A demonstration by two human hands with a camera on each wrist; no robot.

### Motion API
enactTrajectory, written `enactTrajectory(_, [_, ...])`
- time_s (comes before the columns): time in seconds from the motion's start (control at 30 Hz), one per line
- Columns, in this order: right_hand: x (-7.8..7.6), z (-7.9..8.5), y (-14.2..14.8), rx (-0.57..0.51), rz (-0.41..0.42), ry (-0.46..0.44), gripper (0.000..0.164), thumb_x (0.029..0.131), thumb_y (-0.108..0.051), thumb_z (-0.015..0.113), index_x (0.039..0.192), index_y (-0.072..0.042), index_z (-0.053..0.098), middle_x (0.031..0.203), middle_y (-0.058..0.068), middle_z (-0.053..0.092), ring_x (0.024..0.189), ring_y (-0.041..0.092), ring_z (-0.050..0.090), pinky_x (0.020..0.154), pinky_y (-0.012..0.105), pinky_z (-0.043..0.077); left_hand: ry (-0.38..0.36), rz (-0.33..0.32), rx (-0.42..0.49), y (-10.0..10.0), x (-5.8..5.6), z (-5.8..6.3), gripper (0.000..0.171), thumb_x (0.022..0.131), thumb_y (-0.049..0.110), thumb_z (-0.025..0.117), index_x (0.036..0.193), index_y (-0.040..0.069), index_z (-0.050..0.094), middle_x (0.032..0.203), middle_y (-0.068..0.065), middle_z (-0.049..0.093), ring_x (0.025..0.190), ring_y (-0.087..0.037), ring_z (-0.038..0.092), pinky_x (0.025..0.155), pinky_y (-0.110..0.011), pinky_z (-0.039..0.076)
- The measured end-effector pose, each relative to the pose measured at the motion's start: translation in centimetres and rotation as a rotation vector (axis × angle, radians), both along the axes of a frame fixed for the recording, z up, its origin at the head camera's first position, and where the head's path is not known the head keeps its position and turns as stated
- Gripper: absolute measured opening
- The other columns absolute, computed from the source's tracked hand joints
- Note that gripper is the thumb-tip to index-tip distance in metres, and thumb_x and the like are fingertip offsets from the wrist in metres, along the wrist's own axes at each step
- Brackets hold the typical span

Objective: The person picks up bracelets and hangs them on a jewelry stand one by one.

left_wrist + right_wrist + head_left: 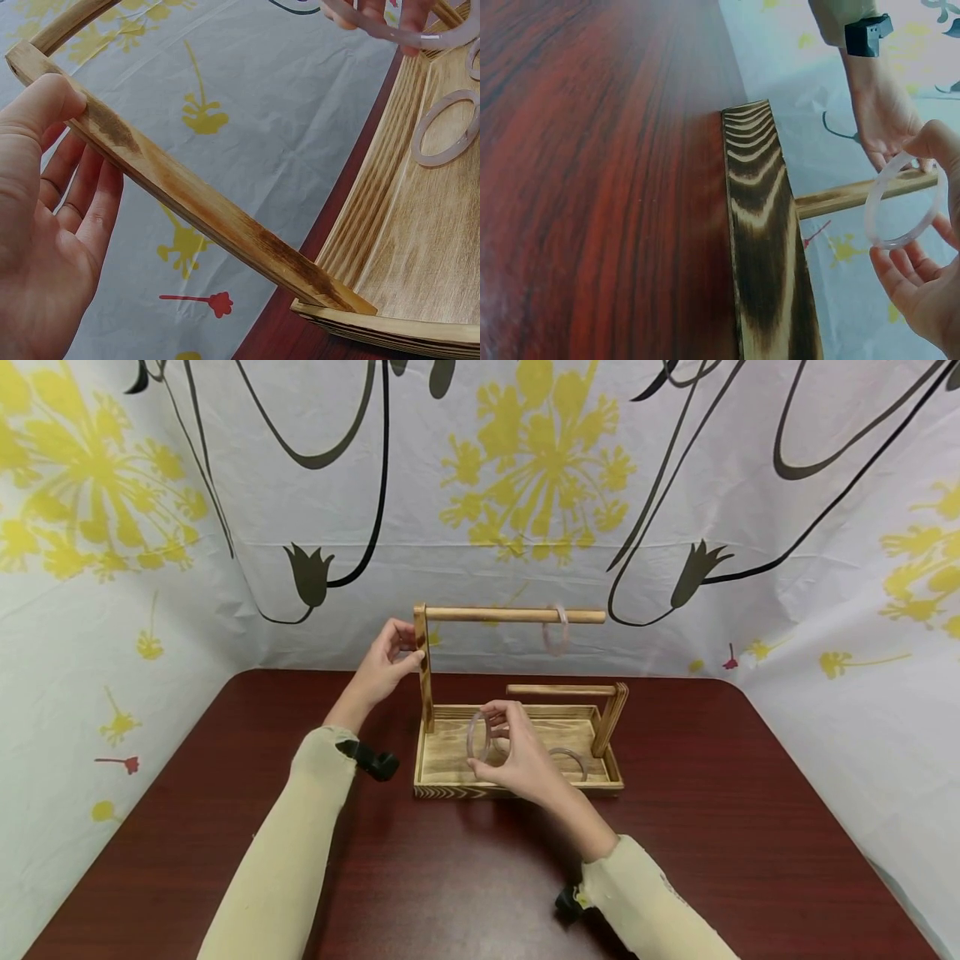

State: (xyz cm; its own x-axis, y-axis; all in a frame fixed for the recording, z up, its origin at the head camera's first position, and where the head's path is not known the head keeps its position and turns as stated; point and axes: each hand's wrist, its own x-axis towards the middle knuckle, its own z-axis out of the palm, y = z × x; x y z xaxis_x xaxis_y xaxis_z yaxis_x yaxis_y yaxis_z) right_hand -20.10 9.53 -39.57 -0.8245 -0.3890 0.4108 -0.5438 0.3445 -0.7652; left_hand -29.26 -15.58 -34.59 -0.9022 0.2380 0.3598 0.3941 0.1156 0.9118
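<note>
My left hand [377,670] holds the tall post [425,693] of a wooden bangle stand, thumb on one face and fingers behind it. With thumb and fingertips, my right hand [521,760] pinches a pale lilac, translucent bangle [871,214] upright above the stand's tray [457,792]. Another bangle [566,627] hangs on the upper bar [487,614], toward its free right end. Inside the tray lie more bangles, one of them [583,766] at the right and another [435,160] plain in the left wrist view; my right hand partly hides them in the head view.
A shorter post [610,722] at the tray's right end carries a lower bar [558,690] pointing left. The stand sits on a dark red wooden table [450,877]. Behind it hangs a white sheet [420,510] with yellow and dark plant prints.
</note>
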Motion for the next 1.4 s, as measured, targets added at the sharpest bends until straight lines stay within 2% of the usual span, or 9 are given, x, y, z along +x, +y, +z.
enactTrajectory(0.27, [0.4,0.7,0.4,-0.016,0.010,0.022,0.070,0.071,-0.004,0.085,0.130,-0.006,0.045,0.122,0.016,0.052,0.109,0.025,0.057,0.097,0.040,0.055,-0.002,0.001,-0.009,0.0,-0.1,-0.1,0.025,0.098,-0.001,0.055,0.119,-0.003,0.042,0.107,0.004,0.052,0.100,-0.009,0.054,0.078,-0.019,0.052])
enactTrajectory(0.43, [0.8,0.9,0.8,-0.026,0.008,0.026,0.073,0.071,-0.003,0.086,0.131,-0.005,0.045,0.123,0.017,0.052,0.110,0.028,0.057,0.097,0.046,0.054,0.005,-0.002,-0.007,-0.1,-0.1,-0.1,0.025,0.098,-0.001,0.056,0.119,-0.003,0.043,0.108,0.003,0.053,0.100,-0.009,0.054,0.079,-0.019,0.052])
enactTrajectory(0.5, [1.3,1.8,0.8,-0.028,0.005,0.022,0.073,0.070,0.000,0.085,0.131,-0.001,0.045,0.123,0.020,0.053,0.110,0.031,0.058,0.097,0.050,0.054,0.004,-0.001,-0.008,-0.1,-0.1,-0.2,0.025,0.098,-0.001,0.056,0.119,-0.003,0.043,0.108,0.003,0.053,0.101,-0.010,0.054,0.079,-0.019,0.052])
enactTrajectory(0.67, [1.4,2.2,1.3,-0.029,0.019,0.062,0.071,0.070,-0.001,0.084,0.129,-0.003,0.046,0.121,0.011,0.054,0.107,0.026,0.060,0.097,0.041,0.055,-0.002,-0.003,-0.005,0.0,-0.2,-0.1,0.026,0.098,-0.001,0.056,0.120,-0.003,0.042,0.109,0.004,0.052,0.103,-0.011,0.055,0.080,-0.019,0.051])
enactTrajectory(0.73, [1.0,1.8,1.7,-0.025,0.027,0.082,0.070,0.071,-0.005,0.084,0.129,-0.007,0.046,0.123,0.006,0.053,0.107,0.022,0.060,0.096,0.037,0.055,-0.001,-0.004,-0.005,0.0,-0.2,-0.1,0.026,0.098,-0.001,0.057,0.120,-0.003,0.042,0.109,0.004,0.052,0.103,-0.011,0.055,0.081,-0.019,0.050])
enactTrajectory(0.97, [1.4,2.8,2.6,-0.027,0.029,0.074,0.071,0.070,-0.001,0.084,0.129,-0.005,0.047,0.125,0.010,0.053,0.113,0.032,0.057,0.096,0.045,0.054,-0.003,-0.001,-0.005,0.0,-0.1,-0.1,0.026,0.097,-0.003,0.055,0.120,-0.003,0.042,0.108,0.004,0.053,0.101,-0.010,0.055,0.079,-0.018,0.051])
enactTrajectory(1.17, [1.5,3.7,3.2,-0.027,-0.008,0.114,0.078,0.066,0.001,0.086,0.133,-0.001,0.046,0.126,0.015,0.055,0.114,0.032,0.057,0.095,0.051,0.054,-0.001,-0.006,-0.010,0.0,0.0,0.0,0.026,0.098,-0.002,0.055,0.120,-0.003,0.042,0.110,0.003,0.052,0.101,-0.009,0.054,0.080,-0.018,0.051])
enactTrajectory(1.3, [1.4,4.4,3.7,-0.035,-0.011,0.154,0.077,0.065,0.003,0.085,0.131,0.000,0.047,0.122,0.014,0.057,0.112,0.030,0.059,0.095,0.050,0.055,-0.001,-0.005,-0.011,-0.1,-0.1,-0.1,0.027,0.098,0.002,0.057,0.120,-0.003,0.042,0.109,0.003,0.052,0.102,-0.011,0.054,0.080,-0.019,0.051])
enactTrajectory(1.4, [1.3,4.9,4.1,-0.039,-0.020,0.170,0.073,0.067,0.004,0.084,0.129,-0.001,0.047,0.119,0.011,0.059,0.111,0.028,0.060,0.096,0.045,0.055,-0.002,-0.004,-0.012,-0.1,-0.1,-0.1,0.027,0.098,0.001,0.057,0.120,-0.004,0.042,0.109,0.003,0.052,0.102,-0.011,0.054,0.080,-0.019,0.050])
